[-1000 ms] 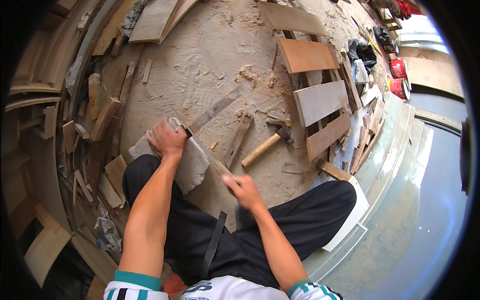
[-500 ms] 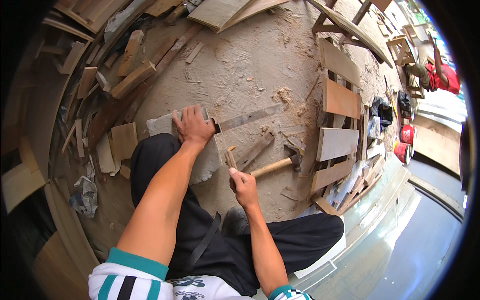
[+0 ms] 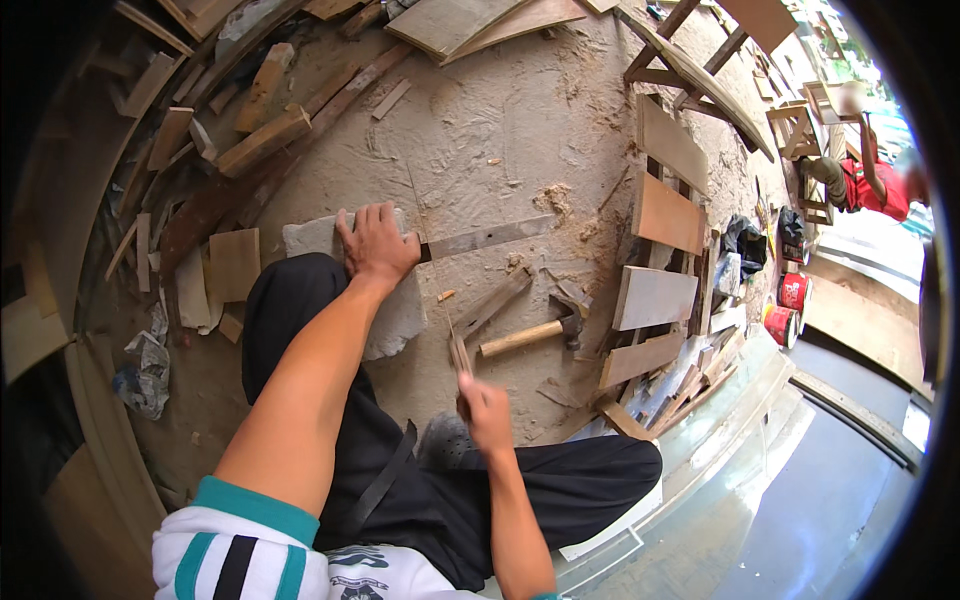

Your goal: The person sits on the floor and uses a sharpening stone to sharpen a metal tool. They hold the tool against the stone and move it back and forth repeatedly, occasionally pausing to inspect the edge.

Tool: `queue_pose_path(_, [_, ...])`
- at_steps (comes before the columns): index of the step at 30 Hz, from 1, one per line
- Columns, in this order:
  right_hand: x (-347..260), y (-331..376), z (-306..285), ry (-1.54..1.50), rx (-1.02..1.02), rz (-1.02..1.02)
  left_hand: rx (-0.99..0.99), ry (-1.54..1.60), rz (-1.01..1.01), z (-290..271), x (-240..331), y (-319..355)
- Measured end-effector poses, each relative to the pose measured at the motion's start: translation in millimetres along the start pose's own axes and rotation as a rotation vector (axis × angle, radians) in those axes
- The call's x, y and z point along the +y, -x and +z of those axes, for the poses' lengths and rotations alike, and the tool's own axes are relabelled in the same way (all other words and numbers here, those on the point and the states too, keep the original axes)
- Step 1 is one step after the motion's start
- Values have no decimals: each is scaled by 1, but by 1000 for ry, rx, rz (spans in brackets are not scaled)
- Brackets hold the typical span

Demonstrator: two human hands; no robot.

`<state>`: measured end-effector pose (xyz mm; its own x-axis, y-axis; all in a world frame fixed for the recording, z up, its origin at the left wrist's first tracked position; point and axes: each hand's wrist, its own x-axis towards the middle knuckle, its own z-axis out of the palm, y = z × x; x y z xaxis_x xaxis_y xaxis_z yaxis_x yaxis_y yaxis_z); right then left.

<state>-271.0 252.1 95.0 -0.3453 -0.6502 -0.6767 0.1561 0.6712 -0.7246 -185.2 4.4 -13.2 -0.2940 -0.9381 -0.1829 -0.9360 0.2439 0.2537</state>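
Note:
My left hand (image 3: 380,245) is closed around the handle of a long, straight-bladed knife (image 3: 490,238), resting over a pale stone slab (image 3: 397,320). The knife's blade points right, low over the dusty ground; my hand covers most of the handle. Closer to me, my right hand (image 3: 486,415) grips a few narrow wood pieces (image 3: 459,352), tips pointing away from me. Just beyond them lie a small wood chip (image 3: 446,296) and a longer wood offcut (image 3: 500,302). A claw hammer (image 3: 525,338) with a wooden handle lies to the right of that offcut.
Wooden boards (image 3: 655,298) stand in a row at the right. Scrap lumber (image 3: 265,140) is heaped at the left. Glass sheets (image 3: 700,470) lie at lower right, with red buckets (image 3: 782,323) beyond. A person in red (image 3: 870,185) is at the far right.
My right hand has drawn back toward me with the wood pieces, and a small chip now shows beyond their tips. My left hand stays on the knife. The whole view has shifted slightly.

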Motion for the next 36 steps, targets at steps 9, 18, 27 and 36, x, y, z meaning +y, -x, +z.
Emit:
queue_pose_path(9, [-5, -19, 3, -56, 50, -29, 2, -49, 8, 8, 10, -2])
queue_pose_path(18, [-6, 18, -7, -4, 30, 33, 71, -53, -1, 12, -4, -1])
queue_pose_path(27, [1, 64, -18, -64, 46, 120, 50, -52, 2, 11, -5, -3])
queue_pose_path(36, [-2, 34, 2, 127, 84, -30, 32, -55, -11, 9, -5, -2])
